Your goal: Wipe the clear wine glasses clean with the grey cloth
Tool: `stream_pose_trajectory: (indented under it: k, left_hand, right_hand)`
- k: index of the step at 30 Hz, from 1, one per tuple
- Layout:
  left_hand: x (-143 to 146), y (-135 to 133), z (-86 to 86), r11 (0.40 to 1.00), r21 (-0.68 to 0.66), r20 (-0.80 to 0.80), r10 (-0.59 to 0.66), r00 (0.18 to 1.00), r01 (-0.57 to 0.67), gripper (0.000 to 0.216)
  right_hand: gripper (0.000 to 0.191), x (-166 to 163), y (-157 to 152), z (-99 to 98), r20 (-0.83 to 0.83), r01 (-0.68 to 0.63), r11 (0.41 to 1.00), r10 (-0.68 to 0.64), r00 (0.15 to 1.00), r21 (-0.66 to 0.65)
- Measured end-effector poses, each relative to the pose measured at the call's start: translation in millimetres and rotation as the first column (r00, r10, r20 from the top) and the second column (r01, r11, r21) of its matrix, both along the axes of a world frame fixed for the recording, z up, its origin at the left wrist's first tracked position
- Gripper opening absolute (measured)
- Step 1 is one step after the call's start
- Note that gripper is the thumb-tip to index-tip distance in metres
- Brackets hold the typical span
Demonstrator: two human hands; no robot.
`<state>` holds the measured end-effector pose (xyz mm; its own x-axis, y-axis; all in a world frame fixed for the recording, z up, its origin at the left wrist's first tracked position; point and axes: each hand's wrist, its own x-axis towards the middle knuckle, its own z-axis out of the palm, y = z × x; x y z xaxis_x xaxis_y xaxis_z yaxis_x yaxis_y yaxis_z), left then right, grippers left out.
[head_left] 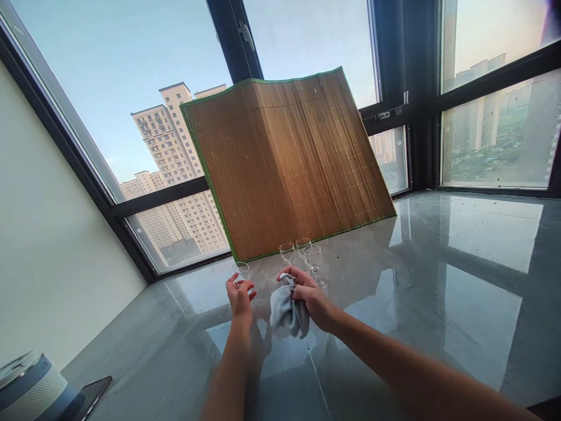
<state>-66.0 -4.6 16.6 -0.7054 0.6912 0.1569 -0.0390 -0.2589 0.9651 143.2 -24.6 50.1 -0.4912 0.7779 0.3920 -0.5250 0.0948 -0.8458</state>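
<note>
My left hand (241,297) has its fingers curled round the lower part of a clear glass (241,269), whose round rim shows above the fingertips. A crumpled grey-white cloth (284,310) hangs from my right hand (309,295), pinched between thumb and fingers. Just beyond the right hand, several clear stemmed glasses (312,255) stand close together on the glossy grey surface (372,351). The right hand and cloth hide part of them.
A brown bamboo mat (289,164) with green edging leans against the window behind the glasses. At the lower left are a blue-and-white cylindrical object (33,389) and a dark phone (94,397). A white wall (56,222) rises on the left.
</note>
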Motion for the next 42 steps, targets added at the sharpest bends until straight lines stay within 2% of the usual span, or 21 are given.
stream_pose_trajectory:
  k: [1,2,4,6,7,9,11,14,17,19,22,25,27,30,32,34,37,40,42]
  left_hand:
    - [2.6,-0.5,2.1,1.000,0.008,-0.044,0.014,0.999,-0.013,0.050]
    - [5.1,-0.9,4.0,1.000,0.020,-0.088,0.024,0.996,-0.022,0.050]
    - [9.3,-1.1,6.4,0.998,0.048,-0.176,0.036,0.984,-0.028,0.051]
    - [11.9,-0.5,6.2,0.997,0.077,-0.267,0.043,0.963,-0.023,0.052]
    - [12.5,0.2,5.3,0.996,0.088,-0.309,0.048,0.950,-0.021,0.052]
    - [12.3,1.8,2.3,0.995,0.099,-0.377,0.060,0.924,-0.024,0.052]
    - [10.9,3.5,-1.1,0.994,0.106,-0.418,0.076,0.905,-0.035,0.051]
    - [7.6,5.6,-5.2,0.992,0.113,-0.442,0.093,0.892,-0.048,0.050]
    - [4.9,7.0,-7.4,0.994,0.101,-0.433,0.080,0.898,-0.040,0.050]
    - [4.0,7.6,-8.0,0.995,0.093,-0.423,0.072,0.903,-0.035,0.051]
    - [4.7,7.5,-7.3,0.995,0.093,-0.411,0.069,0.909,-0.034,0.052]
    - [7.3,5.6,-4.3,0.995,0.093,-0.392,0.059,0.918,-0.025,0.051]
    - [9.5,3.7,-1.4,0.996,0.088,-0.367,0.057,0.928,-0.026,0.051]
    - [12.5,1.1,2.2,0.997,0.076,-0.324,0.053,0.945,-0.030,0.052]
    - [13.6,0.3,3.2,0.997,0.073,-0.313,0.046,0.949,-0.024,0.053]
    - [13.8,0.5,3.1,0.997,0.078,-0.316,0.039,0.948,-0.015,0.051]
    - [13.5,1.3,1.9,0.996,0.093,-0.313,0.036,0.949,-0.007,0.047]
    - [13.7,1.3,1.3,0.995,0.097,-0.306,0.037,0.951,-0.007,0.046]
    - [14.3,0.7,1.6,0.996,0.086,-0.315,0.037,0.948,-0.010,0.047]
  right_hand:
    - [0.040,1.1,1.8,-0.8,0.056,0.128,0.988,-0.133,0.990,0.086]
    - [0.042,2.7,3.3,-1.6,0.111,0.244,0.948,-0.270,0.956,0.204]
    - [0.044,6.8,4.7,-2.7,0.171,0.375,0.791,-0.506,0.846,0.484]
    - [0.047,10.6,4.4,-3.5,0.172,0.365,0.624,-0.633,0.755,0.691]
    - [0.048,11.9,3.9,-3.8,0.169,0.342,0.568,-0.662,0.730,0.748]
    - [0.051,13.0,2.5,-3.9,0.180,0.298,0.519,-0.684,0.707,0.801]
    - [0.054,13.4,1.6,-2.7,0.242,0.231,0.530,-0.675,0.697,0.816]
    - [0.055,16.7,1.2,2.9,0.427,0.064,0.614,-0.617,0.661,0.787]
    - [0.060,24.0,0.5,11.7,0.638,-0.164,0.720,-0.457,0.620,0.674]
    - [0.074,28.9,-0.9,16.9,0.723,-0.278,0.750,-0.360,0.589,0.600]
    - [0.094,33.9,-2.7,20.9,0.749,-0.320,0.736,-0.367,0.551,0.596]
    - [0.101,38.3,-2.0,22.0,0.761,-0.367,0.708,-0.375,0.530,0.604]
    - [0.106,42.1,-0.4,23.2,0.818,-0.462,0.712,-0.282,0.502,0.529]
    - [0.120,47.8,0.7,26.9,0.908,-0.594,0.711,-0.154,0.390,0.376]
    - [0.129,50.4,0.0,29.3,0.937,-0.640,0.697,-0.140,0.320,0.323]
    - [0.130,52.2,-1.0,30.2,0.944,-0.660,0.684,-0.145,0.295,0.311]
    - [0.124,53.4,-1.0,27.4,0.933,-0.659,0.675,-0.137,0.332,0.333]
    - [0.116,50.4,0.7,20.4,0.892,-0.619,0.680,-0.118,0.436,0.392]
    - [0.105,44.9,1.5,14.2,0.846,-0.546,0.702,-0.154,0.511,0.458]
